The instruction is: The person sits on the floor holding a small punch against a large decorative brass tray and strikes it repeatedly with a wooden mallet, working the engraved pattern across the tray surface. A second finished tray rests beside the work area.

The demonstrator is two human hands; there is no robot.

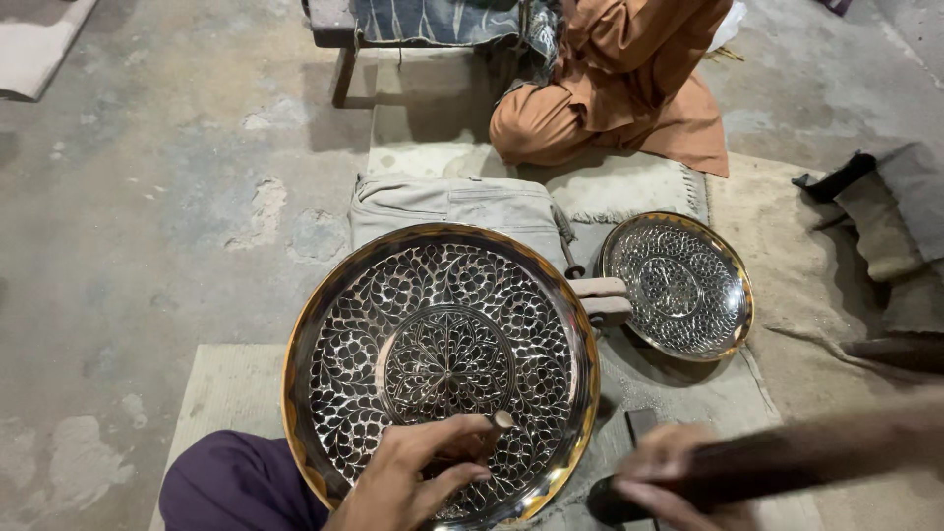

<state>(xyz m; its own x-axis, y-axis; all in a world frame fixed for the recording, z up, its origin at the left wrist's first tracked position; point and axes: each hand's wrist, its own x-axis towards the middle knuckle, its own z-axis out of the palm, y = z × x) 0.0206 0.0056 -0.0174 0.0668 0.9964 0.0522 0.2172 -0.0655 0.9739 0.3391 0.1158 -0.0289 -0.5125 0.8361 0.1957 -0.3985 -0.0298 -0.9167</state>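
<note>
Bare concrete floor (147, 246) lies wide left of the large engraved plate (441, 364). On that plate's near rim, the left hand (418, 472) pinches a small punch (492, 425); beyond its right edge, the right hand (654, 482) wraps a blurred dark hammer (777, 462), and a smaller plate (678, 285) sits close beside.

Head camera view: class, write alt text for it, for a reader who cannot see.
The left hand holds a thin punch against a large engraved metal plate, while the right hand grips a blurred dark hammer. A smaller engraved plate lies on the mat beyond, near a seated person in orange.
</note>
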